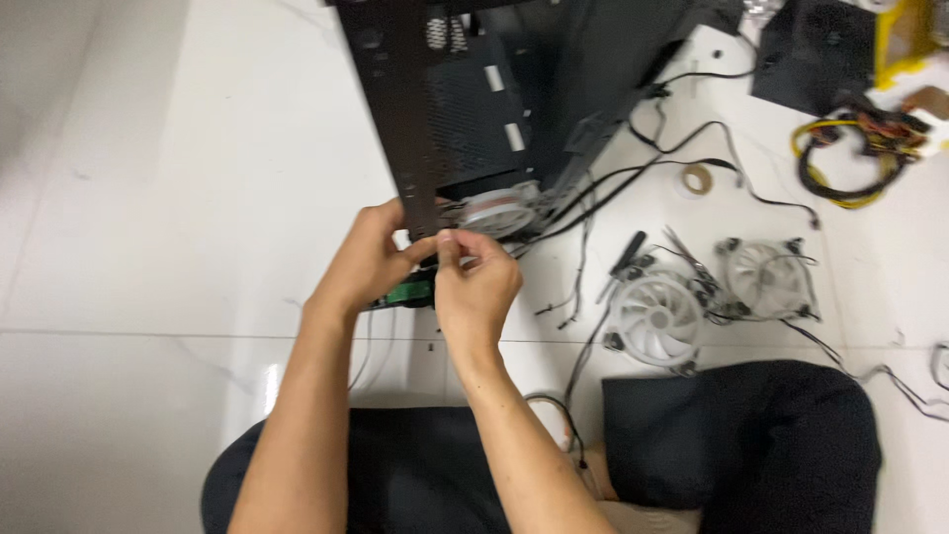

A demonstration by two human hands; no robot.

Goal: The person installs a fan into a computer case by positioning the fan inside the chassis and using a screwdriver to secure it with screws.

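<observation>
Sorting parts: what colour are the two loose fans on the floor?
White, both fans, clearest in the head view.

The black computer case (494, 99) lies open on the white floor, its dark metal panel edge reaching down toward the person. At that lower edge the left hand (368, 262) and the right hand (476, 287) meet, fingertips pinched together on the panel's rim. Just below the rim sits a small green circuit board (410, 293), partly hidden, perhaps gripped too.
</observation>
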